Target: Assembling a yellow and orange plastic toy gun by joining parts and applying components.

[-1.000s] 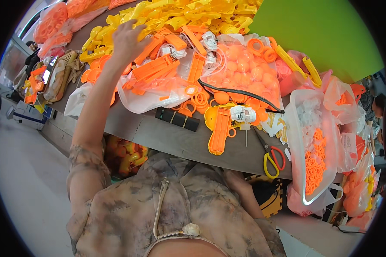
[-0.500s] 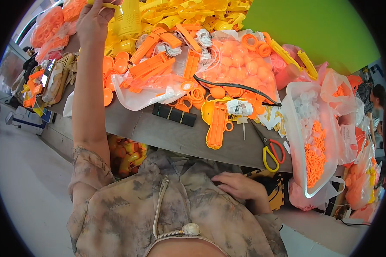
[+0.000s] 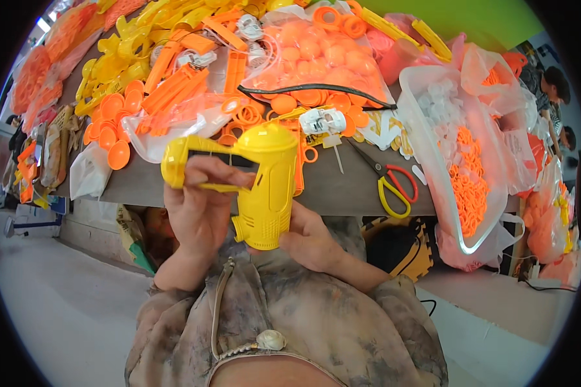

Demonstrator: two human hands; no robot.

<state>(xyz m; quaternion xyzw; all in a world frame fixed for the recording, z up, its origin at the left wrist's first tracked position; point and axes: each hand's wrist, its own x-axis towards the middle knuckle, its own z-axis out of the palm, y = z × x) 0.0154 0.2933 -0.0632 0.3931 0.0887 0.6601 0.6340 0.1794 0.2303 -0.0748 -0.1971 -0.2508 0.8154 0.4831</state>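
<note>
Above the table's front edge, both hands hold a yellow plastic toy housing [image 3: 268, 187] with a rounded cap, slotted barrel and side handle. My left hand [image 3: 203, 203] is closed round the handle at its left. My right hand [image 3: 310, 238] grips the lower right of the barrel, its fingers partly hidden behind it. Just beyond, a white mechanism with a thin pin [image 3: 323, 121] lies on the table. The orange part under it is mostly hidden by the held housing.
Scissors with red and yellow handles [image 3: 397, 187] lie right of my hands. A translucent bin [image 3: 423, 161] holds orange rings and clear pieces. Orange cups [image 3: 113, 119], a bag of orange balls [image 3: 323, 58] and a pile of yellow shells [image 3: 122, 48] cover the table's far side.
My left hand has come back from the yellow pile at the far left with the yellow housing. My right hand has risen from the table edge and taken hold of it too.
</note>
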